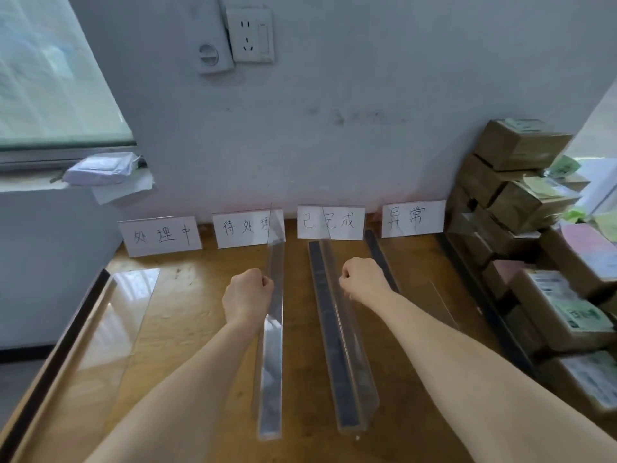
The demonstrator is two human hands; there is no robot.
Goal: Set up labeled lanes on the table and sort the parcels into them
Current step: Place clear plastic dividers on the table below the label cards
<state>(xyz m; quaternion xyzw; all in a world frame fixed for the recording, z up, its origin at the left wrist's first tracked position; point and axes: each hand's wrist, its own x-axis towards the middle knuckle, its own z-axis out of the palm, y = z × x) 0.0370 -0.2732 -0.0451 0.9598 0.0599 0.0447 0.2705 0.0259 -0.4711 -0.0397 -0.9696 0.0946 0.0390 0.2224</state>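
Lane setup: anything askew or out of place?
Yes, the dividers don't line up with the cards. The divider beside the left hand crosses the right end of the 待处理 card. The middle divider runs into the 已完成 card rather than a gap.

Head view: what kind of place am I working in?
Probably a small parcel-sorting station: stacked labelled cardboard parcels at the right, handwritten lane signs against the wall, clear dividers on the wooden table.
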